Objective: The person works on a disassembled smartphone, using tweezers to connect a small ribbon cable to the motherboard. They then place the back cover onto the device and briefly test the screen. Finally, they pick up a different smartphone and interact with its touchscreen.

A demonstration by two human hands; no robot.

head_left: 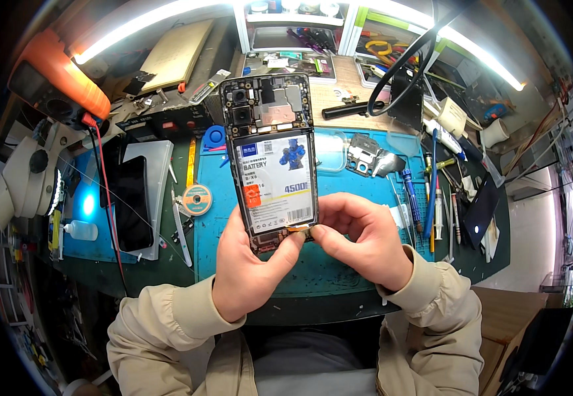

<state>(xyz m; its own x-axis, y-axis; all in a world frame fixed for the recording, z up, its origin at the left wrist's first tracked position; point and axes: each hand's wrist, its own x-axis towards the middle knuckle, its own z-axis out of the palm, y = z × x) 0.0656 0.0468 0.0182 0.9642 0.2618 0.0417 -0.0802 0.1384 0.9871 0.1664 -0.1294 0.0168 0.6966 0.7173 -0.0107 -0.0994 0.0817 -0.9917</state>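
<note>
An opened smartphone is held up above the blue work mat, its inner side facing me. A white battery with a printed label and an orange patch fills its middle; circuit parts and camera modules show at the top. My left hand grips the lower left edge, with the thumb over the bottom end. My right hand pinches the lower right corner, thumb and forefinger closed there. Between the two thumbs lies a small orange flex cable at the battery's lower end. Fingers behind the phone are hidden.
Left of the mat lie a dark phone, a solder wire spool and a small bottle. An orange multimeter stands far left. Right are a removed phone plate, screwdrivers and a black cable.
</note>
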